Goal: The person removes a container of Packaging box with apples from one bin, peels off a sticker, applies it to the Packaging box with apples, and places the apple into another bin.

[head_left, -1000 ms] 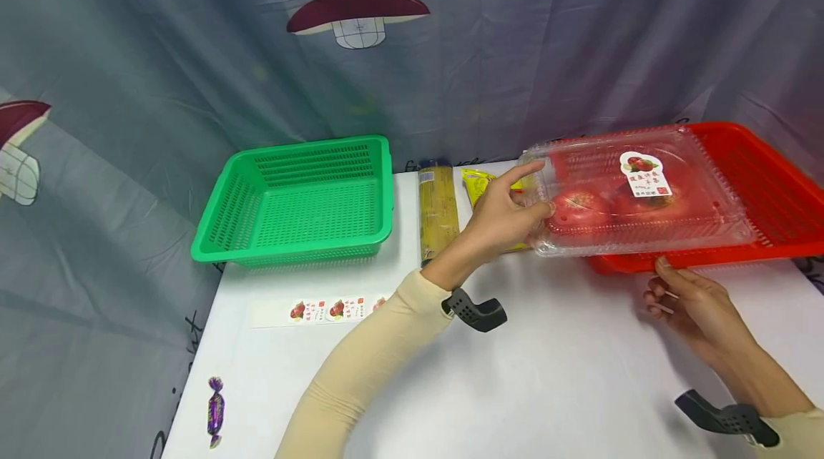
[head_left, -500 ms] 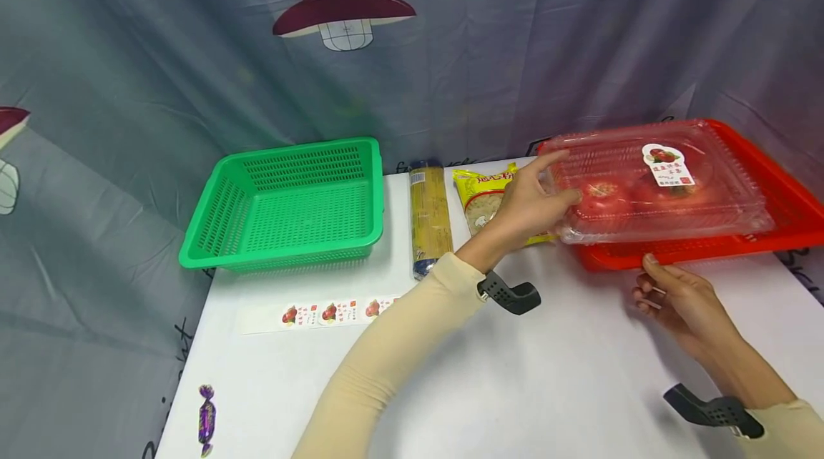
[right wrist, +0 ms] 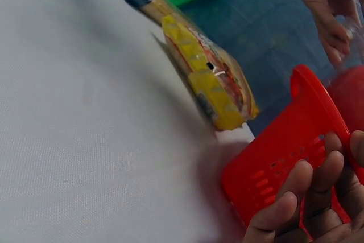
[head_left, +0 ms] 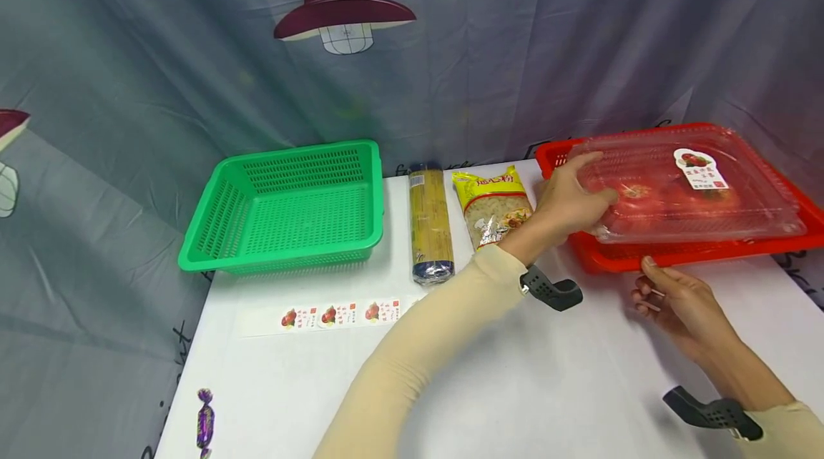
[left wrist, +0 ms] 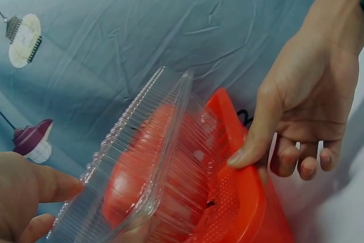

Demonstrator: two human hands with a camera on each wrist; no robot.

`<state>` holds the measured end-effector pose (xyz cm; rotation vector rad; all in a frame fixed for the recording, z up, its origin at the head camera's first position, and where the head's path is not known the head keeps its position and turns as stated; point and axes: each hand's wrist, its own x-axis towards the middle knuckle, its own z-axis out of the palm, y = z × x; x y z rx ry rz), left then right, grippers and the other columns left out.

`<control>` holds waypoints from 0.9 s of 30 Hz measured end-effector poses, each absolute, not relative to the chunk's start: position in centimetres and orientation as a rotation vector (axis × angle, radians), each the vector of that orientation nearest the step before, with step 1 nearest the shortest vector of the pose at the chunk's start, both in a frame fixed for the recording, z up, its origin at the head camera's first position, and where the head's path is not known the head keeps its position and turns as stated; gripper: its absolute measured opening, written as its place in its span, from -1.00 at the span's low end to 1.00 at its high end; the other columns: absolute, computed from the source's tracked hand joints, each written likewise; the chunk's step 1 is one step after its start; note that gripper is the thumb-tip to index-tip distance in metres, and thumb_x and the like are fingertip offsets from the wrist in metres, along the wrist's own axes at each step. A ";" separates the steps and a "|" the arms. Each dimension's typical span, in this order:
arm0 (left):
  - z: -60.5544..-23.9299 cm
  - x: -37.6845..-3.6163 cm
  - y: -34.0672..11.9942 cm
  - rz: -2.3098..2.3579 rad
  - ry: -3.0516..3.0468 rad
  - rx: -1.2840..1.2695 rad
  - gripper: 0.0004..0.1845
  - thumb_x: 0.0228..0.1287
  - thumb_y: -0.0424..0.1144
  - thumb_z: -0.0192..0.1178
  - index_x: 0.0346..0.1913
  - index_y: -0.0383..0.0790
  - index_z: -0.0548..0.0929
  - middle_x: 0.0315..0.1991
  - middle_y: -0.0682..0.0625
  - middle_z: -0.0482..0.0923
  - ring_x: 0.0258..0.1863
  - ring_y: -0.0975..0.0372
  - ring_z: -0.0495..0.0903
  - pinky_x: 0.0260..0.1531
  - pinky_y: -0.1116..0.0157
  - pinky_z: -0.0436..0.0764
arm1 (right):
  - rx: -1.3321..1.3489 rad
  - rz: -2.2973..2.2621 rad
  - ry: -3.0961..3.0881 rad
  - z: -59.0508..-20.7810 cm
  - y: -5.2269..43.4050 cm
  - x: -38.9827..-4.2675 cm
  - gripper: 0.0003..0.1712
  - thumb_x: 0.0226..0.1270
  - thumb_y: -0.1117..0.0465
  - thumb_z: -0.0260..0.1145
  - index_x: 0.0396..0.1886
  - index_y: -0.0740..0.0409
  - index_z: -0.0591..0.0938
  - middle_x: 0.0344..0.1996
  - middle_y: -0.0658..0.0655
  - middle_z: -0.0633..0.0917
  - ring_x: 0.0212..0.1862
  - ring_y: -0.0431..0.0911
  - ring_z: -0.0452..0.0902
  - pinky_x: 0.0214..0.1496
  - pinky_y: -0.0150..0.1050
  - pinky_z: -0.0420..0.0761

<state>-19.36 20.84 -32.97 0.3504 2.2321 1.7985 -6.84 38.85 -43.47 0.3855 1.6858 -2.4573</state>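
My left hand [head_left: 569, 198] grips the left end of a clear plastic clamshell box [head_left: 759, 191]. Round red fruit [head_left: 637, 200] shows through its lid, which carries a white fruit sticker [head_left: 702, 169]. The box hangs tilted over the red plastic basket [head_left: 618, 259], overlapping most of its opening in the head view. My right hand [head_left: 692, 302] pinches the basket's front rim, thumb on top and fingers below. In the left wrist view, the box [left wrist: 133, 163] leans beside the basket wall [left wrist: 247, 197]. The right wrist view shows my right fingers [right wrist: 327, 180] against the basket's side.
Left of the red basket lie a yellow food packet [head_left: 492, 205] and a long pack of noodles [head_left: 431, 223]. A green basket [head_left: 283, 259] stands at the back left. A sticker strip [head_left: 341, 312] and a purple wrapped candy [head_left: 205, 425] lie on the white table [head_left: 515, 387].
My left hand has carried the box rightward and lower over the red basket, uncovering the yellow packet. My right hand has stayed at the basket's rim.
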 end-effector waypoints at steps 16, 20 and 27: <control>-35.1 -19.4 24.4 1.695 2.427 0.109 -0.41 0.07 -0.26 0.43 0.19 0.25 0.58 -0.18 0.16 0.47 -0.13 0.25 0.36 -0.73 0.41 0.51 | 0.404 -2.451 1.699 -43.4 37.9 -7.0 -0.64 0.54 0.09 0.11 -0.33 0.13 0.75 -0.45 0.07 0.64 -0.38 -0.10 0.59 -0.32 -0.27 0.63; -35.3 -19.4 24.9 1.674 2.432 0.072 -0.40 0.02 -0.26 0.45 0.18 0.22 0.58 -0.19 0.15 0.46 -0.13 0.24 0.36 -0.72 0.39 0.53 | 0.410 -2.441 1.719 -43.3 37.8 -7.0 -0.65 0.53 0.08 0.12 -0.32 0.12 0.75 -0.44 0.07 0.66 -0.38 -0.10 0.59 -0.31 -0.27 0.63; -35.7 -19.9 25.1 1.469 2.603 0.065 -0.36 -0.07 -0.19 0.49 0.18 0.21 0.61 -0.20 0.20 0.54 -0.17 0.27 0.40 -0.24 0.33 0.48 | 0.443 -2.431 1.724 -43.1 37.5 -7.0 -0.65 0.52 0.06 0.14 -0.30 0.11 0.76 -0.43 0.06 0.66 -0.37 -0.10 0.61 -0.30 -0.27 0.64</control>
